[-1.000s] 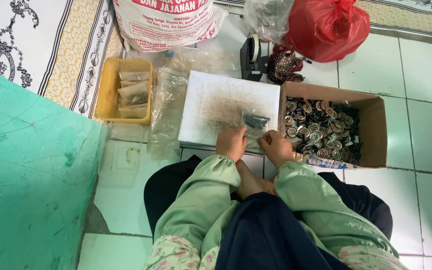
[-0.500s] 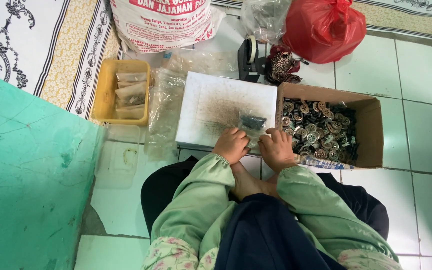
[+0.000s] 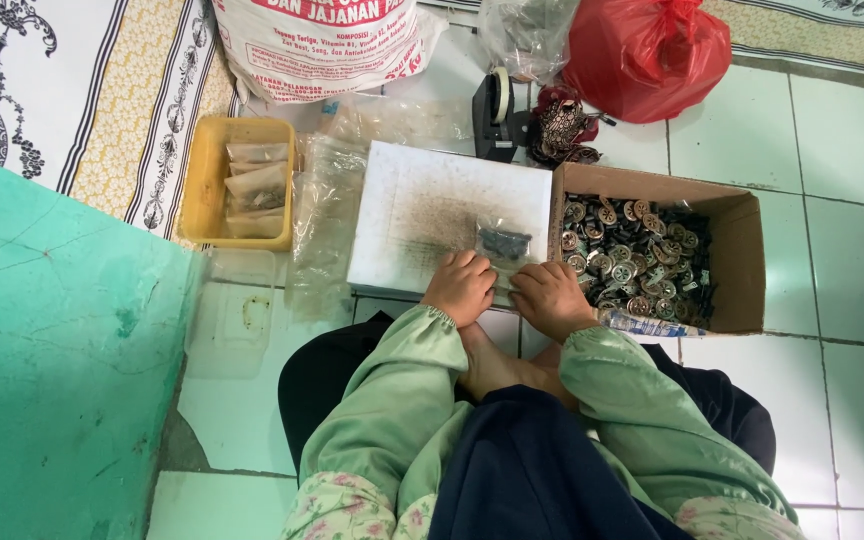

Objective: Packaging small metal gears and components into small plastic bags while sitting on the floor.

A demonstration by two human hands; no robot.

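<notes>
Box: brown cardboard box (image 3: 732, 260) on the tiled floor to the person's right, holding a thick heap of small round metal pieces (image 3: 637, 265); judging by that heap, most of the stock is not yet bagged.
Board: white rectangular board (image 3: 422, 215), smudged grey in the middle, lying flat in front of the knees, just beside the box.
Tray: yellow plastic tray (image 3: 197, 190) to the left of the board, with a few filled clear packets (image 3: 257, 180) stacked inside; these look finished, a small share so far.
Spare bags: loose clear plastic bags (image 3: 327, 200) between tray and board, unfilled.
Left hand (image 3: 460, 288): fingers curled down, pressing on the near edge of the board at the lower end of the pouch.
Right hand (image 3: 549, 297): curled likewise, pinching the same lower end.
Pouch: small clear plastic pouch (image 3: 503, 243) with dark pieces inside, lying on the board just beyond both hands; whether it is sealed I cannot tell.
</notes>
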